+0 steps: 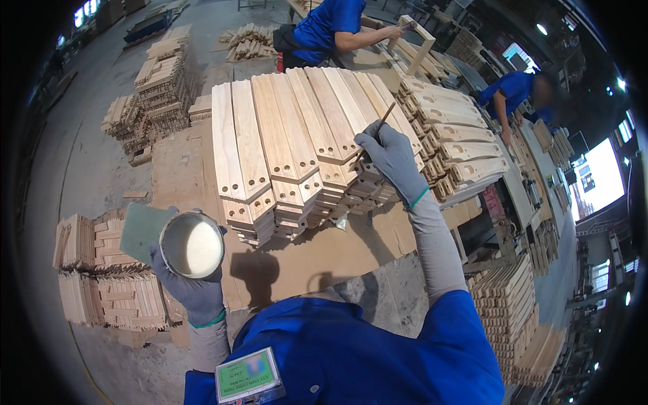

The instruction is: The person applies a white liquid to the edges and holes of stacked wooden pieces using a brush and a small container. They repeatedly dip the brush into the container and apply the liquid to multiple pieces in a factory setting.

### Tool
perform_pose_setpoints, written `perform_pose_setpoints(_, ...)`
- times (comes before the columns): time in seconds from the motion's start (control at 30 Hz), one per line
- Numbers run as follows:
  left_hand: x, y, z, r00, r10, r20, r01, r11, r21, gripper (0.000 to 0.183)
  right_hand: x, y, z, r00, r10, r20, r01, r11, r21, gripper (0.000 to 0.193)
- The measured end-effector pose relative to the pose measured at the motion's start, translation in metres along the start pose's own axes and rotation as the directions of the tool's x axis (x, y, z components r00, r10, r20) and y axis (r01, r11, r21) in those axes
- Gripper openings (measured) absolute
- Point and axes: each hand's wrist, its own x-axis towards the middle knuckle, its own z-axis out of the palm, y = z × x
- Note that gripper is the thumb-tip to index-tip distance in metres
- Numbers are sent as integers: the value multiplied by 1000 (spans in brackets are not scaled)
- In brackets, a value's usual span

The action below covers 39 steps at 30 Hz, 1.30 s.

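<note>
My left hand (pixel 192 287), in a grey glove, is closed around a round cup (pixel 177 236) of creamy white liquid (pixel 204 248). A flat green square (pixel 143 231) shows beside the cup; I cannot tell whether the hand holds it too. My gloved right hand (pixel 390 158) pinches a thin brown stick (pixel 387 113) whose upper end stands above the fingers. Its lower end points at the drilled ends of stacked wooden slats (pixel 287 121); whether it touches them is unclear. Each slat end in the near row has a pair of round holes.
More shaped wooden pieces (pixel 459 135) are stacked to the right. Stacks of wood (pixel 162 88) stand on the floor at the left and lower right (pixel 506 304). Two people in blue work at benches, one ahead (pixel 324 30) and one at the right (pixel 516 91). Brown cardboard (pixel 260 277) covers the floor below.
</note>
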Motion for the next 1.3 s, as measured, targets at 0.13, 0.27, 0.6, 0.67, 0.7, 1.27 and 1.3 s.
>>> perform_pose_setpoints(0.13, 0, 0, -2, 999, 8, -47, -8, 1000, 9, 65, 3, -4, -4, 1000, -24, 0, 24, 1000, -19, 25)
perform_pose_setpoints(0.27, 0, 0, -3, 999, 12, -44, -13, 1000, -8, 65, 5, -14, -14, 996, 74, -45, -72, 997, 38, 26)
perform_pose_setpoints(0.6, 1, 1, -2, 998, -48, 44, 51, 996, -68, 66, 3, 7, -9, 1000, 8, -11, -8, 1000, -12, 29)
perform_pose_setpoints(0.67, 1, 1, -3, 998, -39, 56, 41, 998, -48, 66, 3, 5, -10, 1000, 6, -23, -6, 1000, 22, 28)
perform_pose_setpoints(0.7, 1, 0, -3, 997, -37, 62, 39, 998, -40, 66, 4, 3, -13, 999, 11, -31, -9, 999, 49, 28)
perform_pose_setpoints(1.27, -2, -1, 1, 995, -61, 76, 66, 995, -71, 67, -2, 27, -31, 987, 57, -150, -67, 996, -58, 21)
perform_pose_setpoints(1.3, -3, -1, 1, 995, -65, 81, 72, 994, -79, 67, -2, 22, -29, 989, 4, -149, -23, 992, -122, 20)
